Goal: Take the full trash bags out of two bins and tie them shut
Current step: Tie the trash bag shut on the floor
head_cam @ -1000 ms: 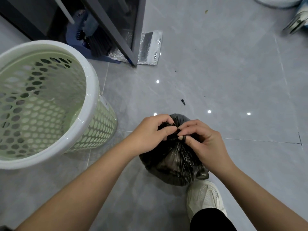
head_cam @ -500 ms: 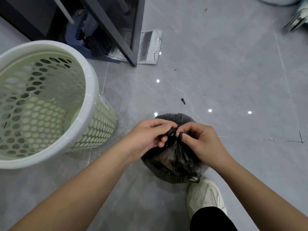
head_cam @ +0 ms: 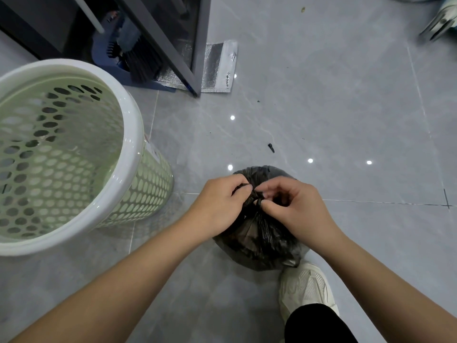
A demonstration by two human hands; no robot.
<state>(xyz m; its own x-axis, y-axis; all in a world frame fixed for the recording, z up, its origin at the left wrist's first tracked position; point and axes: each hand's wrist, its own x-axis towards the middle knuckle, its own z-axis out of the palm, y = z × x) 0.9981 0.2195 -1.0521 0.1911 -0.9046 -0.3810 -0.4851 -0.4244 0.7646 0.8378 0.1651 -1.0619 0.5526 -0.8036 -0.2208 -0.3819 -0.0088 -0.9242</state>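
Observation:
A full black trash bag (head_cam: 259,241) sits on the grey tiled floor just in front of me. Its gathered neck is pinched between both hands at the top. My left hand (head_cam: 217,206) grips the plastic from the left. My right hand (head_cam: 294,206) holds a twisted strand of the neck with thumb and fingertips from the right. A pale green perforated bin (head_cam: 133,134) with a white rim stands at the left, with no bag inside it. The knot itself is mostly hidden by my fingers.
A white shoe (head_cam: 306,288) stands right beside the bag at the lower right. A dark metal frame (head_cam: 178,45) with a broom and dustpan (head_cam: 133,53) and a silver foil pouch (head_cam: 220,68) lies at the back. A small black scrap (head_cam: 271,147) lies on the floor.
Both hands have kept working the bag's neck, shifting slightly lower. The right fingers have opened out a little around the twisted strand. The bag has stayed on the floor.

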